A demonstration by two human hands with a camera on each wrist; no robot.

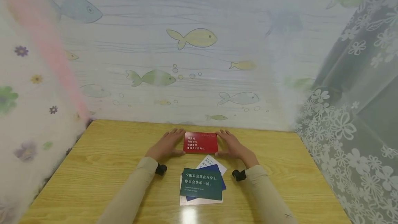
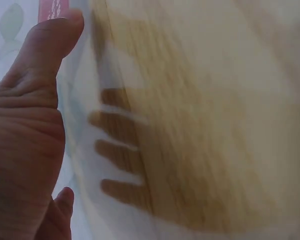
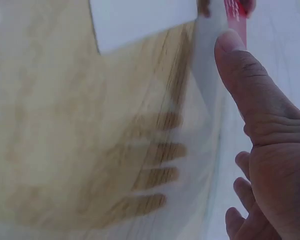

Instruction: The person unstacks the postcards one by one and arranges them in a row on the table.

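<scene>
A red card printed with white characters is held by its two short sides near the far part of the table. My left hand pinches its left side, thumb at the lower corner and fingertips at the upper one. Mirroring it, my right hand grips the right side. In the wrist views the left thumb and the right thumb press on the card's ends, with most fingers hidden behind the palms. Just nearer, a green card lies over a blue card.
Under the green and blue cards, a white card sticks out at the top and a pale card at the bottom. The glossy wood-look table meets a fish-patterned wall covering behind. A floral lace curtain hangs along the right.
</scene>
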